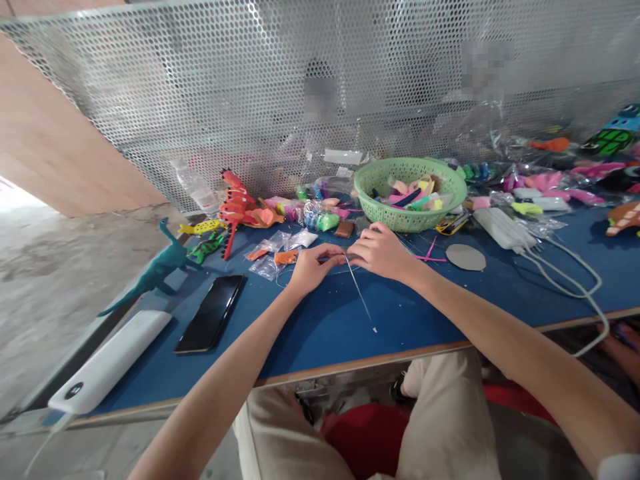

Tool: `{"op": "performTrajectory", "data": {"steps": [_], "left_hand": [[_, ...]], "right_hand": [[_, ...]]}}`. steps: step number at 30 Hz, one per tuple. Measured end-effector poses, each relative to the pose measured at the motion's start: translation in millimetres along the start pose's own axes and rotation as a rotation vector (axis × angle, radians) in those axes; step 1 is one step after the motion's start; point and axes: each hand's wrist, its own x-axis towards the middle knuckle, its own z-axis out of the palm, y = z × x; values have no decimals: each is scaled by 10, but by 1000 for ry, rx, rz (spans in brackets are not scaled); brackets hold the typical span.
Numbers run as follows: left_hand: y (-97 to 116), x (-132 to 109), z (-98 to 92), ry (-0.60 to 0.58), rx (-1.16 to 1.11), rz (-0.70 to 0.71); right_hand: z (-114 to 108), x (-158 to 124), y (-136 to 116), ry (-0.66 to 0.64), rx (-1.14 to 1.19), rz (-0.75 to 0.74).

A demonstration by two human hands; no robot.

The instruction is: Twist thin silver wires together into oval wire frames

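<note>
both hands pinch the thin rod (359, 290) at its far end: left hand (311, 267), right hand (383, 252). long axis runs toward the worktop (325, 333) edge, free tip nearest the body.

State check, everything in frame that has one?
Left hand: fingers pinched on thin clear strip.
Right hand: fingers pinched on strip's top end.
Black phone: screen dark, lying flat.
Green plastic basket: upright, holding coloured pieces.
White power bank: lying flat.
</note>
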Motion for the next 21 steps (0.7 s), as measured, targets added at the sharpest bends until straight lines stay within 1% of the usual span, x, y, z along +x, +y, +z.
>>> {"op": "performTrajectory", "data": {"steps": [6,12,16,21], "left_hand": [[74,-8,17,-15,57,22],[138,-27,18,4,71,35],[119,-25,12,-5,-8,39],[101,-11,12,11,-126,41]], "right_hand": [[11,-24,-10,52,-1,-38],[52,-61,39,110,-20,-77],[50,-65,32,135,-26,-101],[27,-66,10,141,17,-116]]}}
